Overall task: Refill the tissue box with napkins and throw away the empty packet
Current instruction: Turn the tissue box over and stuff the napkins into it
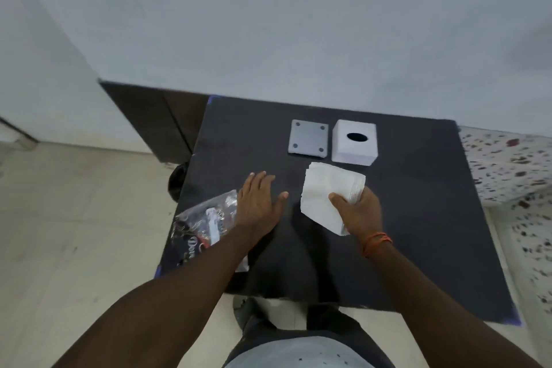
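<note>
A white stack of napkins [327, 191] is held above the dark table [418, 218], with my right hand [357, 212] gripping its near right corner. Behind it stands the white tissue box [354, 142], its oval hole facing up. The box's grey base plate [308, 136] lies flat just left of the box. My left hand [258, 203] hovers flat with fingers spread, holding nothing. The clear, printed napkin packet [203, 227] lies at the table's left edge, partly under my left wrist.
A dark cabinet [155, 119] stands behind the table's left corner, with a black object [176, 181] on the floor beside it. A speckled counter [513, 164] adjoins the table on the right. Pale floor tiles lie to the left.
</note>
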